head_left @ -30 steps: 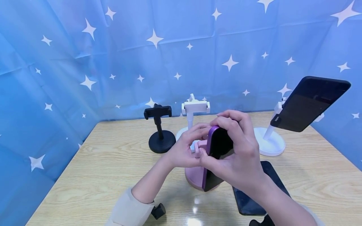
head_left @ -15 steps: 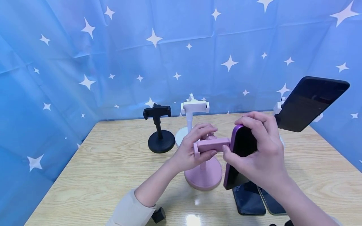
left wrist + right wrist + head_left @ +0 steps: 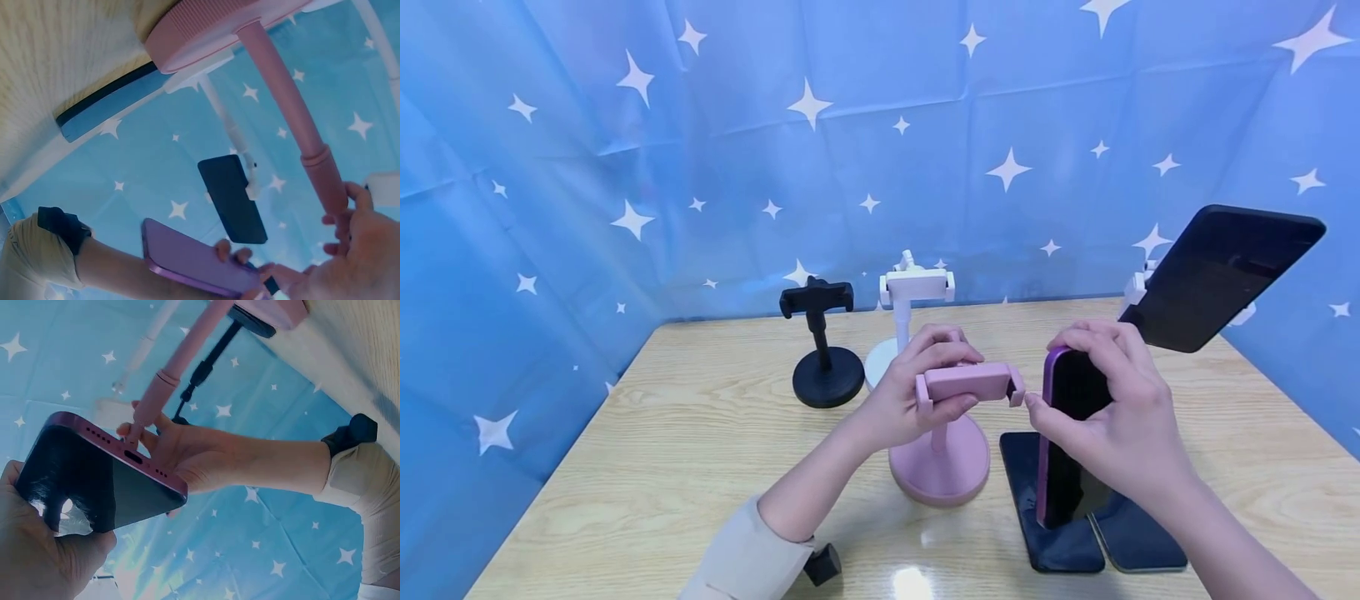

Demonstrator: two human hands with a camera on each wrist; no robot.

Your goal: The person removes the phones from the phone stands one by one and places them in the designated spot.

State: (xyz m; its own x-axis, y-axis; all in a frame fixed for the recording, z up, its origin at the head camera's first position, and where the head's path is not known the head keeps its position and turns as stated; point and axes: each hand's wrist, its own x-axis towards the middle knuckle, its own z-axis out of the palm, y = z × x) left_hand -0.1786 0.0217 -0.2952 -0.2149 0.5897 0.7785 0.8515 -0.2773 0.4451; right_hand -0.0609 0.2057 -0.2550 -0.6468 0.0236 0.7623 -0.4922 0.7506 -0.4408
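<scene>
Purple phone (image 3: 1063,467) is just right of the pink stand (image 3: 943,471), in the grip of the right hand (image 3: 1123,408), which covers part of it in the head view; whether that thumb touches the clamp (image 3: 967,383) is hard to tell. The left hand (image 3: 906,387) grasps the stand near its clamp, some fingers partly hidden, and two dark phones (image 3: 1063,550) right of the stand are partly covered.
</scene>
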